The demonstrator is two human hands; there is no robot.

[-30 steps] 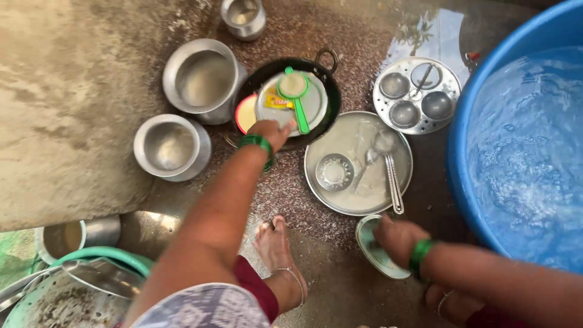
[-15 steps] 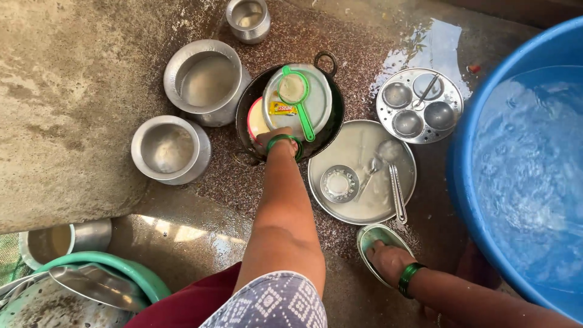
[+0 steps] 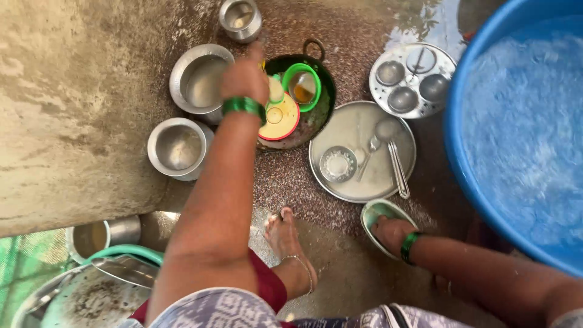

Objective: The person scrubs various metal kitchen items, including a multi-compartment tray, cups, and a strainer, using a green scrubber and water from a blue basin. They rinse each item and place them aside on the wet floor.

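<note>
Left hand (image 3: 245,78) (grip hidden) hovered over the black pan (image 3: 316,115); right hand (image 3: 392,232) gripped a small plate (image 3: 381,218), which, being wet, might slip.

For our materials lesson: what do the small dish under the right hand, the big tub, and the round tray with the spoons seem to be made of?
Small dish under the right hand: pale green, matte, probably plastic, possibly melamine.
Big tub: blue, smooth rim, likely plastic.
Round tray: grey, dull shine, looks like steel; aluminium is possible.
</note>
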